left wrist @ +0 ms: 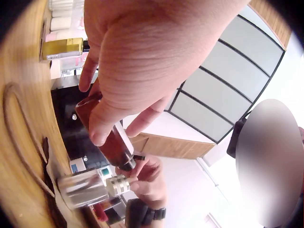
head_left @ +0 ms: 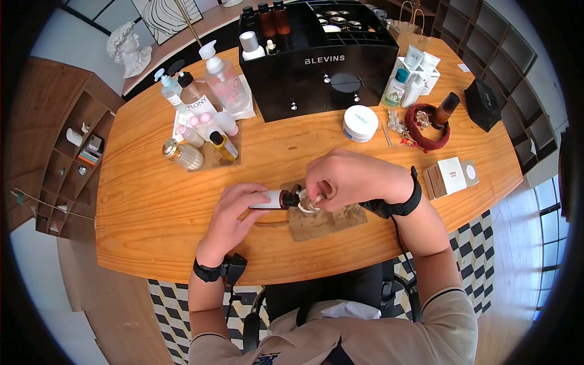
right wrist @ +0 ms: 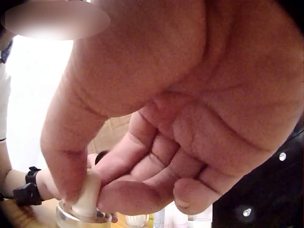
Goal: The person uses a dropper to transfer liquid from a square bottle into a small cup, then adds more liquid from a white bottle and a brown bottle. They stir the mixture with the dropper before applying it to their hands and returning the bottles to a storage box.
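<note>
My left hand grips an amber bottle with a white label and a black top, tilted on its side. The black top points toward a clear glass bottle on a brown sheet. That clear bottle has a pale cap with metallic bands. My right hand pinches this cap between thumb and index finger, the other fingers curled in. In the head view the two hands are close together, and the right hand partly covers the clear bottle.
Pump bottles and small bottles stand at the back left. A black organizer is at the back, with a white jar before it. To the right are a dark red ring-shaped item and a white box.
</note>
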Action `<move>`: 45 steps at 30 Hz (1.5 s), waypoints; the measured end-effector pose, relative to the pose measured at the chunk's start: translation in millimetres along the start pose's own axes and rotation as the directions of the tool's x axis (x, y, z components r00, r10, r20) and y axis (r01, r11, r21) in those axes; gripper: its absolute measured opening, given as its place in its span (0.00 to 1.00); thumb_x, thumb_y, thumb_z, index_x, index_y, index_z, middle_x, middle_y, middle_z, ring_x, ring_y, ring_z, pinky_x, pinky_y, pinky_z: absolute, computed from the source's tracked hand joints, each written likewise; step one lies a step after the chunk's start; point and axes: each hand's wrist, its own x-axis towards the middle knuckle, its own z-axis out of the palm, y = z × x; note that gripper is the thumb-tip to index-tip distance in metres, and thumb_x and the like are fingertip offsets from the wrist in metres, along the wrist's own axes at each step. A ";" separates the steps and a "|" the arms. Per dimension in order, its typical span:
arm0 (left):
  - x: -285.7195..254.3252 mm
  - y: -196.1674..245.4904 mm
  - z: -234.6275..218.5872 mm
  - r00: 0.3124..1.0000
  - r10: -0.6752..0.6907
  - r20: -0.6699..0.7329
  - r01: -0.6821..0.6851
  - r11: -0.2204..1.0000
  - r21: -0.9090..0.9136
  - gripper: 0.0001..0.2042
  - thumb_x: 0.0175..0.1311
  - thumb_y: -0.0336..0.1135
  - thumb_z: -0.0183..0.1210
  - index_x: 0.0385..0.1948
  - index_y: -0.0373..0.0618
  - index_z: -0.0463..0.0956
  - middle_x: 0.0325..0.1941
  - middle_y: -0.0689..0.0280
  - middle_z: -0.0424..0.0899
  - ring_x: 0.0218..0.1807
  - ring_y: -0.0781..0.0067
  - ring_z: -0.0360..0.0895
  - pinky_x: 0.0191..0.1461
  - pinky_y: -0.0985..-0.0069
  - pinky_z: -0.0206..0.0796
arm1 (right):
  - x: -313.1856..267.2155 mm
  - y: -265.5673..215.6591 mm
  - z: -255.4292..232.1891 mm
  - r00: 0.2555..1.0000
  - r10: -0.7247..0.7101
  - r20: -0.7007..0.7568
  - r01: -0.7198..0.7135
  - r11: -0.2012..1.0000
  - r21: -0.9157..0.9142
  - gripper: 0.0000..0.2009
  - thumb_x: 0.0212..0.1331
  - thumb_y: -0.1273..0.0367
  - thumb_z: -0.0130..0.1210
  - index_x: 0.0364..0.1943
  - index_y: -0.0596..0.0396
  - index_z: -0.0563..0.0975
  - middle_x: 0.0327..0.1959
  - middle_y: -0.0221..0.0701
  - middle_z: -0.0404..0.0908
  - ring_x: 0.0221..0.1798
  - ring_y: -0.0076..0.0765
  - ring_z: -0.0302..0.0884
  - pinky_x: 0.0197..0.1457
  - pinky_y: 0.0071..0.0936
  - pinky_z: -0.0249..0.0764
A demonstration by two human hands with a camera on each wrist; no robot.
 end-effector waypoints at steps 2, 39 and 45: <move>0.7 1.2 -0.9 0.999 0.008 0.041 -0.009 1.000 0.028 0.19 0.49 0.17 0.70 0.44 0.41 0.78 0.50 0.57 0.83 0.51 0.55 0.81 0.54 0.68 0.74 | 1.4 1.3 1.8 0.996 0.020 -0.085 -0.019 1.000 0.017 0.06 0.45 0.76 0.67 0.27 0.59 0.80 0.27 0.34 0.80 0.29 0.36 0.80 0.33 0.28 0.74; 0.9 6.3 -1.6 0.998 -0.050 0.026 0.049 0.998 0.034 0.18 0.50 0.15 0.67 0.44 0.41 0.81 0.52 0.58 0.80 0.55 0.55 0.77 0.58 0.67 0.71 | 0.0 0.8 -1.0 0.997 0.045 -0.059 -0.046 0.999 -0.018 0.07 0.43 0.75 0.65 0.27 0.62 0.80 0.26 0.39 0.83 0.32 0.43 0.83 0.35 0.32 0.76; 0.9 6.4 -0.9 0.997 -0.072 0.010 0.072 0.997 0.018 0.18 0.49 0.16 0.68 0.43 0.42 0.82 0.51 0.59 0.81 0.54 0.56 0.77 0.56 0.68 0.72 | -0.1 1.6 -1.5 0.996 0.032 -0.083 -0.032 0.999 0.003 0.06 0.46 0.76 0.66 0.28 0.60 0.80 0.27 0.34 0.81 0.30 0.37 0.81 0.35 0.29 0.75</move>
